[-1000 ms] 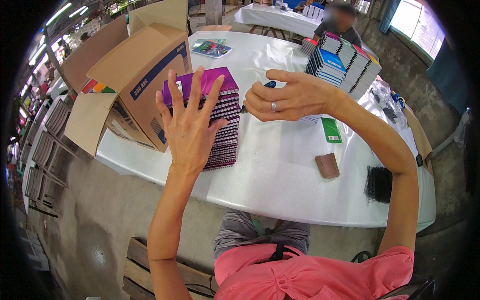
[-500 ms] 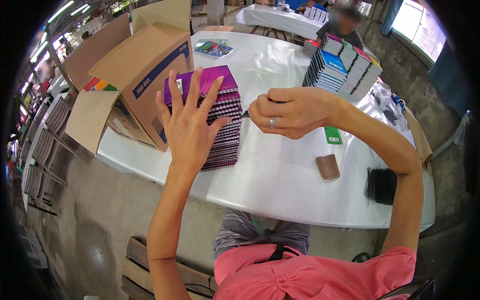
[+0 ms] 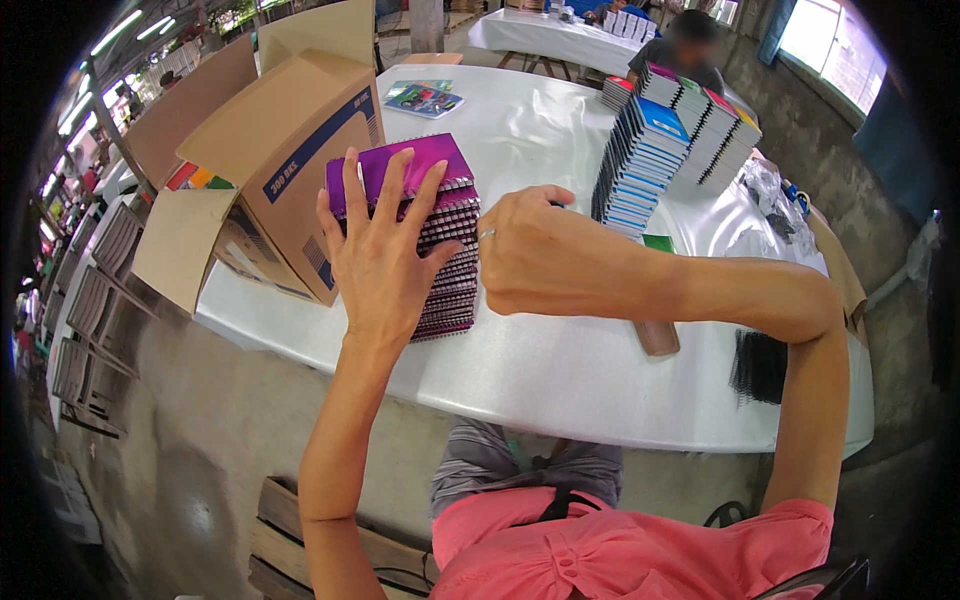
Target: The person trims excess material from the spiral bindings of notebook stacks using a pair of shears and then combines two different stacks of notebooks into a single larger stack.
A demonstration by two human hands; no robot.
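A tall stack of spiral-bound notebooks (image 3: 452,290) with a purple top cover stands on the table, its wire coils facing me. Spread over the stack's near left part is my left hand (image 3: 380,245), fingers apart, thumb by the coils. My right hand (image 3: 555,262) is closed just right of the stack, its back turned up and the wrist bent. A small dark piece shows by its index finger; the rest of what it holds is hidden. A ring is on that hand.
An open cardboard box (image 3: 300,170) stands left of the stack. Stacked blue notebooks (image 3: 640,165) and others rise at the back right. A brown block (image 3: 658,340), black coils (image 3: 760,368) and clear plastic (image 3: 775,215) lie to the right. A person (image 3: 685,50) sits beyond.
My right hand has rolled over so its back faces up, and its forearm has come lower across the table. The left hand stays spread on the notebooks.
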